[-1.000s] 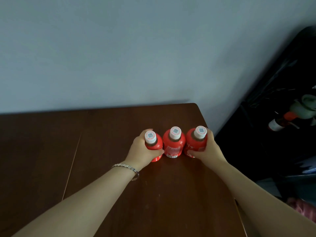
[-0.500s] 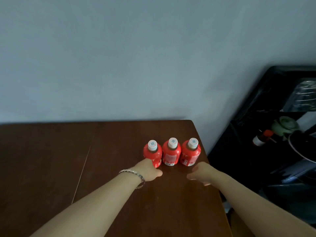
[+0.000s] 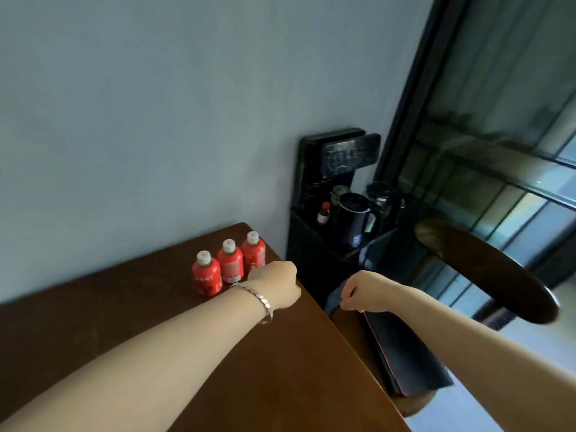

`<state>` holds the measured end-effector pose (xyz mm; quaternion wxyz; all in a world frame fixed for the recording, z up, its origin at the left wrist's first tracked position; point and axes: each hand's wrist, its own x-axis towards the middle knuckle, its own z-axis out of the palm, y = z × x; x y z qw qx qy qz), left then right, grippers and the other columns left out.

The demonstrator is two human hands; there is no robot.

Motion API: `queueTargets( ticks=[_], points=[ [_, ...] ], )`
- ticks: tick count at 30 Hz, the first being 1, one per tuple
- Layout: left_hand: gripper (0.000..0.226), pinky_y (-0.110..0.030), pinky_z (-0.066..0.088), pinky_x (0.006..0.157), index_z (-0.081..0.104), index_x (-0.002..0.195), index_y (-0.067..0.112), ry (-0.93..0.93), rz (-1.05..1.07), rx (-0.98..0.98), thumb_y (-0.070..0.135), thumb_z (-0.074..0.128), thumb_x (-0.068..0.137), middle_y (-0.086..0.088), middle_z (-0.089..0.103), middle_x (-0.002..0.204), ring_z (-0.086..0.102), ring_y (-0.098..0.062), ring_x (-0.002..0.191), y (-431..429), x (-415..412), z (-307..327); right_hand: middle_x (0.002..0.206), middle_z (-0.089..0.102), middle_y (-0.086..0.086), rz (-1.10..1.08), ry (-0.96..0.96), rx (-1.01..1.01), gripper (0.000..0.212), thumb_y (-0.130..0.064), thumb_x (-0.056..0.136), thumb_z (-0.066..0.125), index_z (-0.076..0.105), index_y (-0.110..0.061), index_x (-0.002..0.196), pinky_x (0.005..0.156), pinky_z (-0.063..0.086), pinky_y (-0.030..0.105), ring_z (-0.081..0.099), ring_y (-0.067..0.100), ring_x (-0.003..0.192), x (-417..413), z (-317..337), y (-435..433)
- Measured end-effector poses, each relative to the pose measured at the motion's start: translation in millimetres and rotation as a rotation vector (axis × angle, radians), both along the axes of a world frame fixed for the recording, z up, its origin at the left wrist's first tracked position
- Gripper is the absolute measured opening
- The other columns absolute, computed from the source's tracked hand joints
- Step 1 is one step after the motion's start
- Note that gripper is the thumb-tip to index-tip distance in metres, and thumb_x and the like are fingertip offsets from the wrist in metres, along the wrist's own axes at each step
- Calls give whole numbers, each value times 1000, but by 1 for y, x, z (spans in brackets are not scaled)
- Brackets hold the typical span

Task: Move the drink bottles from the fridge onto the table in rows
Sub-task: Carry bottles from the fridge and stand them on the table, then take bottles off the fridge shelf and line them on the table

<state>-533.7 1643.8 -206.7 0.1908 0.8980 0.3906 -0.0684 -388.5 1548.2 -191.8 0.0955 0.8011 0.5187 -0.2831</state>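
One head-worn wide-angle view looks forward and down, from close above the table [image 3: 280, 385]; the frame sits tilted, facing the wall [image 3: 156, 120] and the table's far right corner; both forearms [image 3: 156, 353] enter from below.

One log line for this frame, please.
red bottles: three, upright, one row, table far corner | left hand: curled, empty, over table near row | right hand: loosely curled, empty, beyond table edge
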Motion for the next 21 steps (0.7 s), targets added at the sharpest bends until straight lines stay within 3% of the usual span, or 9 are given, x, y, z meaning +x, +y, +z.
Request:
queueTargets(
  ticks=[2, 5, 8, 11, 16, 21],
  points=[
    [21, -32, 46, 69, 58, 97, 13, 1, -153, 32, 28, 44, 91, -6, 63, 96, 61, -26, 86, -45, 27, 15, 106, 62, 10, -70, -64, 25, 33, -30, 95, 47, 64, -3, 104, 91, 43, 31, 57, 22, 98, 13, 12, -59],
    [24, -34, 46, 77, 57, 104, 14, -5, -351, 54, 30, 45, 90, -5, 62, 106, 59, -27, 95, -120, 76, 36, 117, 62, 9, -244, -106, 78, 37, -31, 94, 49, 62, -8, 119, 91, 45, 30, 58, 25, 108, 36, 28, -158],
    [26, -33, 44, 81, 57, 106, 15, -43, -545, 79, 30, 46, 89, -6, 60, 113, 57, -28, 102, -211, 130, 50, 118, 64, 10, -402, -197, 66, 37, -31, 93, 50, 62, -9, 119, 86, 46, 29, 59, 27, 110, 58, 43, -265],
    [25, -34, 45, 82, 58, 104, 14, -94, -755, 93, 29, 47, 88, -8, 61, 112, 58, -29, 100, -317, 180, 58, 118, 66, 7, -572, -263, 101, 34, -30, 90, 56, 64, -14, 119, 68, 44, 21, 60, 26, 107, 76, 56, -383],
    [27, -31, 45, 81, 60, 102, 13, -161, -1053, 146, 27, 45, 86, -10, 63, 113, 58, -29, 103, -522, 244, 67, 119, 64, 13, -940, -302, 85, 34, -28, 88, 60, 64, -8, 116, 91, 49, 33, 58, 30, 110, 91, 73, -598],
    [27, -27, 43, 75, 63, 102, 13, -265, -1276, 96, 26, 46, 86, -7, 63, 112, 58, -27, 100, -731, 285, 92, 103, 66, 9, -1248, -385, 66, 23, -24, 85, 61, 69, -12, 102, 77, 49, 29, 62, 27, 97, 81, 98, -811]
  ],
)
